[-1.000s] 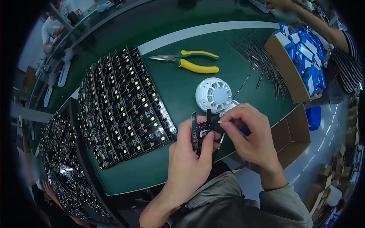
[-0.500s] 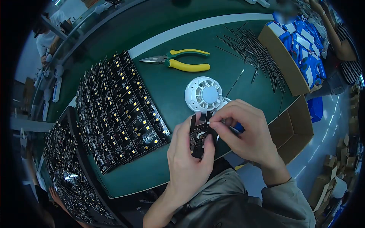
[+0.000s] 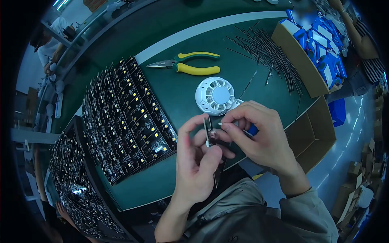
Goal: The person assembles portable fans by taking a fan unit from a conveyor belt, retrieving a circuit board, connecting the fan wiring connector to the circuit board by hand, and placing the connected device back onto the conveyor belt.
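left hand [image 3: 197, 170]: fingers curled, thumb bent, gripping | right hand [image 3: 263, 135]: thumb-index pinch, other fingers folded | hands close | left wrist [image 3: 178, 208] bare

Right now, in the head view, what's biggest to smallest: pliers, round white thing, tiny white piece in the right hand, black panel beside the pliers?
1. Black panel
2. Pliers and round white thing: unsure, pliers longer, round thing fatter
3. Tiny white piece

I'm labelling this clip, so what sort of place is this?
Probably an electronics assembly workshop: rows of black circuit boards, pliers on a green bench, and a cardboard box of blue-and-white parts.
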`<action>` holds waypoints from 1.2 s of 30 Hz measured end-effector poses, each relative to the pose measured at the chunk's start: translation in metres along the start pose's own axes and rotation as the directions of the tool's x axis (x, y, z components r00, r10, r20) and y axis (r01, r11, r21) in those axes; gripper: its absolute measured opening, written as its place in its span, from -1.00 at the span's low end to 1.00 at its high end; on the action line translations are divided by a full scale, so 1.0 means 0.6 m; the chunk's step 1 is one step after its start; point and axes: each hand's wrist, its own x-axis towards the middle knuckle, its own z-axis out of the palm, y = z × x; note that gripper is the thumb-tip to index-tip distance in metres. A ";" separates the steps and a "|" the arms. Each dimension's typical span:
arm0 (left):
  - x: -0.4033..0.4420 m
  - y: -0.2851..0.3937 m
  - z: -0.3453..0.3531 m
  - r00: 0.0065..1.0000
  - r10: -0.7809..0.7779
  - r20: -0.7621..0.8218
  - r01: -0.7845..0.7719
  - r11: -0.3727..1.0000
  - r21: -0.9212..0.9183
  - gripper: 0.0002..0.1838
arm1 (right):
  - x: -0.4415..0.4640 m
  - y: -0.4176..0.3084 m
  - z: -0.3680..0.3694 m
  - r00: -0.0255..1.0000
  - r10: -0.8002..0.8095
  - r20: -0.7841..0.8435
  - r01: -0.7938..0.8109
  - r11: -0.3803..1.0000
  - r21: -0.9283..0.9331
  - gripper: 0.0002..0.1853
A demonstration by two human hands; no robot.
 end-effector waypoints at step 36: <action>-0.024 -0.042 0.016 0.913 0.384 -0.138 -0.281 0.837 0.469 -0.54 | -0.005 0.012 0.014 0.937 -0.347 -0.043 0.329 0.918 -0.222 -0.76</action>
